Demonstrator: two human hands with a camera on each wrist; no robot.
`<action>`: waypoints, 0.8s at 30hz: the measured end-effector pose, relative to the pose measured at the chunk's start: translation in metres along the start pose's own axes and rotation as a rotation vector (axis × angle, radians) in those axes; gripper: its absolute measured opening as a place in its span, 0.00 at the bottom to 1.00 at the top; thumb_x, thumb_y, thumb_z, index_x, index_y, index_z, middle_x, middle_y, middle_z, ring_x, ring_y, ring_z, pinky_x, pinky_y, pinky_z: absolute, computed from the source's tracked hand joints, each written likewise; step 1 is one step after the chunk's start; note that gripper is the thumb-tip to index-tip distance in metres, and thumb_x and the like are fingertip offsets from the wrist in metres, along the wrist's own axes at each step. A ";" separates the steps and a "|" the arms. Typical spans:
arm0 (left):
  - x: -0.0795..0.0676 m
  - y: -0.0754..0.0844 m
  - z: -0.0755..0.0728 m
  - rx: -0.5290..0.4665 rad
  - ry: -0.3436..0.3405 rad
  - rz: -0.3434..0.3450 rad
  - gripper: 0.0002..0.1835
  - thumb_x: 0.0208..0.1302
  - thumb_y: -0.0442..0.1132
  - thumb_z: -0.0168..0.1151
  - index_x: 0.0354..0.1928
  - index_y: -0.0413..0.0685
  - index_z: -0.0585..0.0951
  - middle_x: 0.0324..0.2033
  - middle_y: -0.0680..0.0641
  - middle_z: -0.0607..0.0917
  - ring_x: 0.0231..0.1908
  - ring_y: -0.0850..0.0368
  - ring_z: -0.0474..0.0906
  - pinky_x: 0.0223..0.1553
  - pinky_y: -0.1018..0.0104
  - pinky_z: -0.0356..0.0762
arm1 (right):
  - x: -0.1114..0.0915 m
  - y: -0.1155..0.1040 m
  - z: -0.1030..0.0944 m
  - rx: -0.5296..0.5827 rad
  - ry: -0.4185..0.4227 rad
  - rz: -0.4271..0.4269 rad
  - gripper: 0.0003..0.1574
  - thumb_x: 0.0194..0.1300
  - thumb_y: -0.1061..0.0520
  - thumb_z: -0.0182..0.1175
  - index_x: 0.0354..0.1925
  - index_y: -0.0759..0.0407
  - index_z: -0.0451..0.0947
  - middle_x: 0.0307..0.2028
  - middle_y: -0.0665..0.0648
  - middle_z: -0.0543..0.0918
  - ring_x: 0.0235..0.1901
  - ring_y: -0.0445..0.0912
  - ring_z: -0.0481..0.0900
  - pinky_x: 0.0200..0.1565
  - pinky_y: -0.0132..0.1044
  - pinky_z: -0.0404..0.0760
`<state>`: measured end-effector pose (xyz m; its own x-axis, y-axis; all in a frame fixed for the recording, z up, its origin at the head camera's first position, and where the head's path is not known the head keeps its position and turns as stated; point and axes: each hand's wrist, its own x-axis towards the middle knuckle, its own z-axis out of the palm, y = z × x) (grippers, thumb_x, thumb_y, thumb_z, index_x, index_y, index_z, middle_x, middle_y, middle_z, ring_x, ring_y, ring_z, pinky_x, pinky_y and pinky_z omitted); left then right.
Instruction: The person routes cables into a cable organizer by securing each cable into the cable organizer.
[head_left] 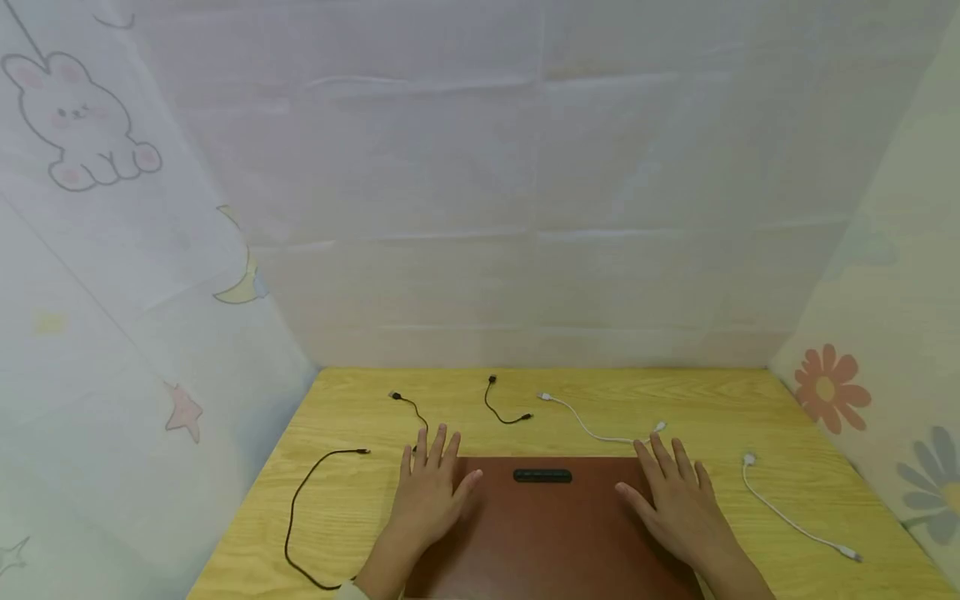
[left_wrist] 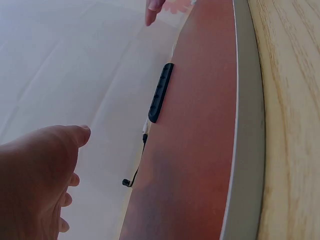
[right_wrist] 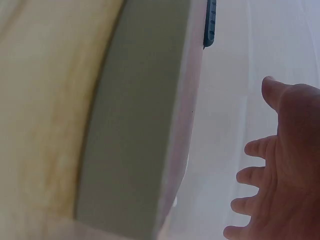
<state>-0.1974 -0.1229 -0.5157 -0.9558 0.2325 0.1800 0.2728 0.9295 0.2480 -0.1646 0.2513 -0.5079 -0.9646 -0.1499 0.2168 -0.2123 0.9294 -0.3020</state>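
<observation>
A black slotted cable holder [head_left: 542,476] lies near the far edge of a brown-topped board [head_left: 555,533]. My left hand [head_left: 431,492], fingers spread and straight, is at the board's left edge and holds nothing. At the right edge is my right hand [head_left: 678,504], likewise spread with nothing in it. Both wrist views show fingers apart from the holder; whether either palm touches the board I cannot tell. The board's side appears thick and grey [right_wrist: 135,120] in the right wrist view. Past the left fingertips runs a short black cable [head_left: 414,405], its near end partly hidden by them.
On the wooden table [head_left: 247,533], a long black cable [head_left: 288,525] curves at left. Another short black cable [head_left: 491,408] lies behind the board, beside a white cable [head_left: 585,427]. A second white cable [head_left: 787,521] lies at right. Printed cloth walls [head_left: 480,208] enclose the table.
</observation>
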 end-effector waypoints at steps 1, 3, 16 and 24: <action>-0.001 0.000 0.000 0.001 -0.004 -0.001 0.43 0.75 0.71 0.34 0.79 0.52 0.58 0.79 0.43 0.53 0.78 0.36 0.41 0.74 0.36 0.42 | -0.001 0.000 0.000 0.000 0.000 -0.001 0.50 0.73 0.31 0.53 0.77 0.61 0.58 0.75 0.72 0.56 0.74 0.74 0.49 0.64 0.76 0.49; -0.002 0.001 -0.001 -0.001 -0.008 -0.002 0.42 0.75 0.71 0.34 0.79 0.51 0.58 0.79 0.42 0.53 0.78 0.36 0.41 0.74 0.36 0.42 | -0.002 0.001 0.001 0.001 -0.003 -0.002 0.50 0.73 0.31 0.53 0.76 0.62 0.59 0.75 0.72 0.57 0.73 0.74 0.49 0.64 0.76 0.50; -0.023 -0.006 -0.021 0.000 0.004 -0.008 0.36 0.78 0.63 0.44 0.73 0.43 0.69 0.72 0.38 0.68 0.71 0.35 0.62 0.68 0.39 0.62 | -0.005 -0.007 -0.004 0.061 -0.023 -0.046 0.46 0.75 0.34 0.54 0.75 0.63 0.61 0.73 0.73 0.60 0.72 0.73 0.53 0.63 0.75 0.54; -0.050 -0.028 -0.030 0.098 0.017 -0.054 0.23 0.73 0.51 0.60 0.58 0.40 0.78 0.57 0.41 0.80 0.58 0.41 0.76 0.54 0.45 0.78 | -0.001 -0.011 -0.009 0.091 -0.028 -0.065 0.44 0.76 0.36 0.53 0.74 0.64 0.62 0.73 0.73 0.61 0.71 0.73 0.55 0.64 0.73 0.55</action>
<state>-0.1543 -0.1694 -0.5031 -0.9667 0.1769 0.1849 0.2078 0.9644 0.1636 -0.1595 0.2441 -0.4967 -0.9521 -0.2196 0.2127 -0.2867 0.8829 -0.3719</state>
